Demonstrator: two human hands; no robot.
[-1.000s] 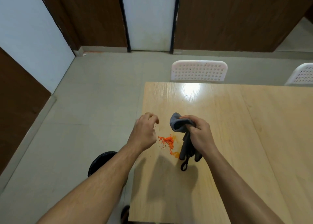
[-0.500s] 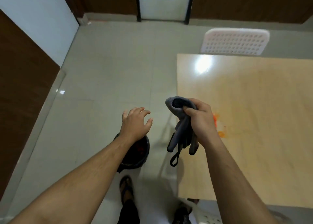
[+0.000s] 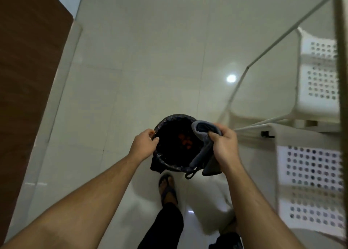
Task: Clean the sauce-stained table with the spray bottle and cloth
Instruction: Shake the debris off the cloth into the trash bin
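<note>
cloth: the grey cloth (image 3: 204, 147) hangs bunched from the right hand, over the right side of the bin's mouth, with a dark loop dangling at its lower end.
how the cloth handles: it looks soft, limp and light, and it drapes rather than holding a shape; a bunched grip near the top, as now, seems the surest hold.
right hand: the right hand (image 3: 225, 147) has fingers and thumb curled round the gathered cloth.
left hand: the left hand (image 3: 144, 145) has its fingers curled at the left rim of the bin; i cannot tell whether it pinches the liner or only touches it.
bin: the black lined bin (image 3: 174, 145) stands on the pale floor tiles (image 3: 141, 60), with orange-red bits lying inside.
table and spray bottle: only a dark strip along the right edge may be the table; the spray bottle is out of view.
nearby: white perforated chairs (image 3: 310, 188) stand at right; a sandalled foot (image 3: 167, 188) is below the bin.
writing: no brand, label or lettering can be read anywhere.
</note>
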